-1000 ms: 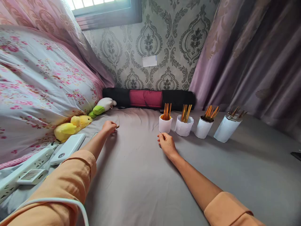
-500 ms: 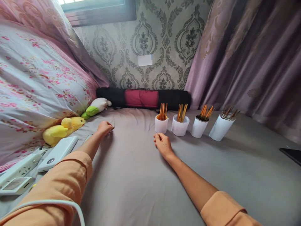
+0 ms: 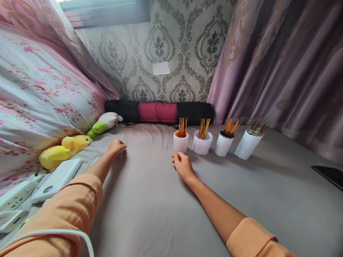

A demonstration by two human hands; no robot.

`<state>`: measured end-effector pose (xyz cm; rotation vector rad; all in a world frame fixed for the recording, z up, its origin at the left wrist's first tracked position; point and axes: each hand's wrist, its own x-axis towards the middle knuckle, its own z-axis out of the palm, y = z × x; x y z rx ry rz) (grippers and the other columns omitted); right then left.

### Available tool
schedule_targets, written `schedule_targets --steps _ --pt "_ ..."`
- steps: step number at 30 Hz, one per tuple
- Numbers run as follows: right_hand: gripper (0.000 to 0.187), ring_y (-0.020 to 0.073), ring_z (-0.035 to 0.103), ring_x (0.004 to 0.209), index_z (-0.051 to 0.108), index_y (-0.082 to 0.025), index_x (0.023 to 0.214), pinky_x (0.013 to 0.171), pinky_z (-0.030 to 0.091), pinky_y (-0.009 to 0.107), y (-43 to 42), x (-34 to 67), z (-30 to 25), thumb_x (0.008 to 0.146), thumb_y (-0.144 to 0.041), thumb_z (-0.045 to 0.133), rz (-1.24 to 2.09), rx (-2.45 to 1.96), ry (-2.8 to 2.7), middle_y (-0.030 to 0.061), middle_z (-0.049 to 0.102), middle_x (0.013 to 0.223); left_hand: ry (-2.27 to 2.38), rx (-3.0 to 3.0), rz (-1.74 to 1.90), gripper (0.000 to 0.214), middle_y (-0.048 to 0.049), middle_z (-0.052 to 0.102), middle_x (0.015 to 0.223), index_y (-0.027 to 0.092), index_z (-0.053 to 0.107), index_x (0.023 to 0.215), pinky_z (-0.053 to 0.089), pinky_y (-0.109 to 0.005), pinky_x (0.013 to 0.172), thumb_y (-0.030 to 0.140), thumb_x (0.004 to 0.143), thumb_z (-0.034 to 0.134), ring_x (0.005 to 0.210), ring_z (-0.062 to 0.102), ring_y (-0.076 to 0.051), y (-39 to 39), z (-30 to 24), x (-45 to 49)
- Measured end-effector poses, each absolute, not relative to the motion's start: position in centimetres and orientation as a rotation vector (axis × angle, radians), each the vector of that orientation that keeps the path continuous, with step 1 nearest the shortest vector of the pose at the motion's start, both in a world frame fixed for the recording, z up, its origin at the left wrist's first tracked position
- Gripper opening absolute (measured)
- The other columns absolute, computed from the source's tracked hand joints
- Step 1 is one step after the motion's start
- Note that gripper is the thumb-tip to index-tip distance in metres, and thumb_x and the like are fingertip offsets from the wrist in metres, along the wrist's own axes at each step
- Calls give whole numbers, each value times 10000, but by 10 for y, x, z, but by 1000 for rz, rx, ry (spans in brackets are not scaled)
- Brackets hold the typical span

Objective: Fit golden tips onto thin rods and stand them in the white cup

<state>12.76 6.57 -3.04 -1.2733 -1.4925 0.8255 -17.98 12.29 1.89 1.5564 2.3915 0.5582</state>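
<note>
My left hand (image 3: 117, 147) is closed in a pinch low over the grey sheet (image 3: 150, 185), left of the middle. A thin stick (image 3: 125, 141) shows faintly at its fingertips. My right hand (image 3: 183, 165) has its fingers pressed together just in front of a white-wrapped cup (image 3: 180, 143); anything inside them is hidden. In that cup stands a bundle of thin orange-brown sticks (image 3: 183, 127). To its right, a wider white cup (image 3: 202, 145), a white cup with a dark rim (image 3: 224, 145) and a white-wrapped glass jar (image 3: 248, 144) hold similar sticks.
A yellow plush duck (image 3: 57, 153) and a green-and-white plush toy (image 3: 105, 123) lie at left, near a white power bank (image 3: 60, 180) and a power strip (image 3: 16, 194). A black-and-red roll (image 3: 158, 112) lies along the wall. A dark phone-like object (image 3: 328, 175) lies far right.
The whole view has shifted slightly, moving most things a little leftward. The stick at my left fingertips shows less than before. My right hand stays in front of the first cup.
</note>
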Motion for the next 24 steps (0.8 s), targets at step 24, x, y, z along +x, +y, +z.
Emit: schedule_targets --steps 24 --pt "337 102 520 512 587 -182 767 492 378 205 66 127 -30 800 -425 355 832 -1293 -1504 11 600 632 2467 1477 517 76 -35 516 480 153 598 591 371 -263 555 103 557 552 623 549 -220 135 8 -182"
